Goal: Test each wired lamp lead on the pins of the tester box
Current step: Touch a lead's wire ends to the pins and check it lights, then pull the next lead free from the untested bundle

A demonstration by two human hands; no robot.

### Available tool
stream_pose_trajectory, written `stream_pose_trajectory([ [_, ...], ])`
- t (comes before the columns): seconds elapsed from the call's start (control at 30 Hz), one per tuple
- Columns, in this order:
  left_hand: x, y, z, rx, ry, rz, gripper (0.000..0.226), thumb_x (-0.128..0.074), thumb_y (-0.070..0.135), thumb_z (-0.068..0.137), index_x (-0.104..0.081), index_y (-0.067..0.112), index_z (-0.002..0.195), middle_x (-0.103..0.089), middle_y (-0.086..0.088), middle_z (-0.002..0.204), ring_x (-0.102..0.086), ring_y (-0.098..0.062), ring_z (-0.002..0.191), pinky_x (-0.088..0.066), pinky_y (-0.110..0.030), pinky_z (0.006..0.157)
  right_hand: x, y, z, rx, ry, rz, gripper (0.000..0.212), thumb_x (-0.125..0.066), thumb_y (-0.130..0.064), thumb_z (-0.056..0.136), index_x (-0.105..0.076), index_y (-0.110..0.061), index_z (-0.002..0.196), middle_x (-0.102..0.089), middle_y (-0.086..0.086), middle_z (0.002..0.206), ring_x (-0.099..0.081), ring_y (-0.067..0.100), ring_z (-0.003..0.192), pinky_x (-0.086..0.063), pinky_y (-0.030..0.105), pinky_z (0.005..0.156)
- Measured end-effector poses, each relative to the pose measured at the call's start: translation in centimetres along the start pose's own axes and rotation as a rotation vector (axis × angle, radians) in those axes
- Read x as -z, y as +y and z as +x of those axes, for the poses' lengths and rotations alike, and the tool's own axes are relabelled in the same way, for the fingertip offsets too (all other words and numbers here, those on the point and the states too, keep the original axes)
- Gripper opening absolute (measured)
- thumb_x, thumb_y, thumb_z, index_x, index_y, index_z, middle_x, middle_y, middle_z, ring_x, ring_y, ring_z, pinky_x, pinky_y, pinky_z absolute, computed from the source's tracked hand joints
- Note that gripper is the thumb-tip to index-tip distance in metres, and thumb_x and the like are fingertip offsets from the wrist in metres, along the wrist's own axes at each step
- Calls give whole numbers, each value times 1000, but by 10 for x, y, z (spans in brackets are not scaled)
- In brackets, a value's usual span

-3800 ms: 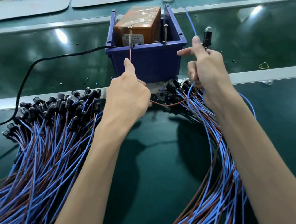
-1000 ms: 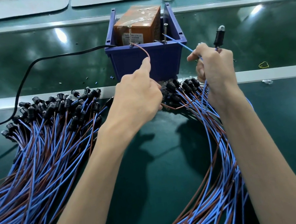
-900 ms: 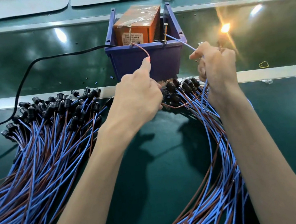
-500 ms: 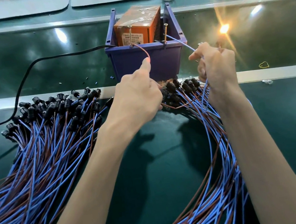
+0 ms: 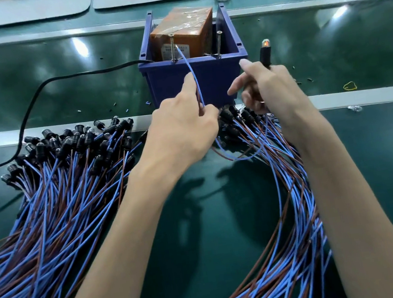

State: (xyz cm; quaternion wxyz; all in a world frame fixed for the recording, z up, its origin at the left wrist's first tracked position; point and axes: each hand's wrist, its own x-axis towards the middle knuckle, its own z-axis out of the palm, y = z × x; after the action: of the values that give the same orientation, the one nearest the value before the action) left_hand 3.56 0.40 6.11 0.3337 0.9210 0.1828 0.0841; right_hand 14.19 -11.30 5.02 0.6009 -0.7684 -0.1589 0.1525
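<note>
Fingers of the left hand [image 5: 182,130] pinch a thin blue wire [image 5: 192,78] whose bare tip reaches the left metal pin [image 5: 172,47] of the blue plastic tester box [image 5: 195,80]. Right hand [image 5: 265,87], forefinger extended and the rest curled, grips a black-bodied lamp [image 5: 265,53] upright beside the box. Heaps of blue and brown lamp leads [image 5: 54,208] flank both arms on the green mat.

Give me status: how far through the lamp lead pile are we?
Count can't be read. Probably done: large lead pile left of the blue bin. In hand: left hand holds a blue wire up at the left pin; right hand holds a lamp, faintly orange. Probably left: bundle under the right arm.
</note>
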Motion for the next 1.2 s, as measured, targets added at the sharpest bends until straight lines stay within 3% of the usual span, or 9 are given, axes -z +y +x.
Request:
stream_pose_trajectory([
  [0.17,0,1,0,67,47,2,70,-44,38,95,-8,21,153,-71,6,103,-65,-31,97,-45,-43,96,-5,-4,-4,16,-31,-188,63,-30,-53,100,-70,-11,75,-62,-5,57,-51,3,54,-39,23,67],
  [0.43,1,-4,-7,-41,267,307,95,-50,17,89,25,22,148,-72,-4,95,-62,-38,85,-49,-45,80,-3,1,0,-39,40,-74,59,-34,-54,99,-64,-14,66,-59,-3,49,-44,4,39,-35,18,52],
  [0.57,8,-2,-10,28,187,479,66,-47,19,89,-23,29,150,-61,-13,88,-50,-37,79,-36,-39,69,-2,2,2,-9,99,65,24,-53,-20,96,-56,-15,73,-60,-6,56,-49,2,42,-40,14,47],
  [0.63,11,-1,-9,75,79,525,33,-45,22,90,-60,17,120,-59,-15,89,-43,-35,78,-33,-35,68,0,3,1,37,129,80,20,-54,-11,94,-56,-15,75,-63,-4,63,-54,1,47,-43,13,50],
  [0.7,11,1,-11,69,19,535,25,-43,26,90,-65,13,95,-53,-8,76,-42,-33,75,-34,-34,66,1,2,1,71,157,108,19,-54,-9,94,-57,-15,76,-65,-4,66,-57,0,50,-45,13,53],
  [0.87,19,13,-20,44,-83,467,34,-40,36,92,-67,17,84,-69,-4,81,-61,-29,84,-50,-37,77,2,2,-1,117,223,159,13,-59,-15,94,-59,-16,81,-68,-5,67,-57,1,50,-45,14,54],
  [0.93,24,15,-25,10,-251,467,38,-40,39,93,-68,16,81,-71,1,68,-65,-20,78,-52,-35,77,5,3,-2,128,234,148,10,-62,-18,93,-59,-16,84,-69,-6,62,-53,1,45,-42,13,51],
  [1.1,18,37,-43,-87,-1095,277,38,-43,52,95,-57,17,101,-74,9,71,-64,-3,46,-41,-24,68,12,7,-1,101,144,29,11,-68,-18,88,-64,-16,78,-65,-9,52,-47,-3,43,-38,10,48],
  [1.2,0,50,-50,-202,-1237,280,52,-46,52,94,-47,11,126,-74,6,73,-68,-6,54,-44,-24,77,11,13,-1,54,25,-133,13,-70,-18,86,-66,-17,74,-65,-7,53,-46,-1,44,-38,10,51],
])
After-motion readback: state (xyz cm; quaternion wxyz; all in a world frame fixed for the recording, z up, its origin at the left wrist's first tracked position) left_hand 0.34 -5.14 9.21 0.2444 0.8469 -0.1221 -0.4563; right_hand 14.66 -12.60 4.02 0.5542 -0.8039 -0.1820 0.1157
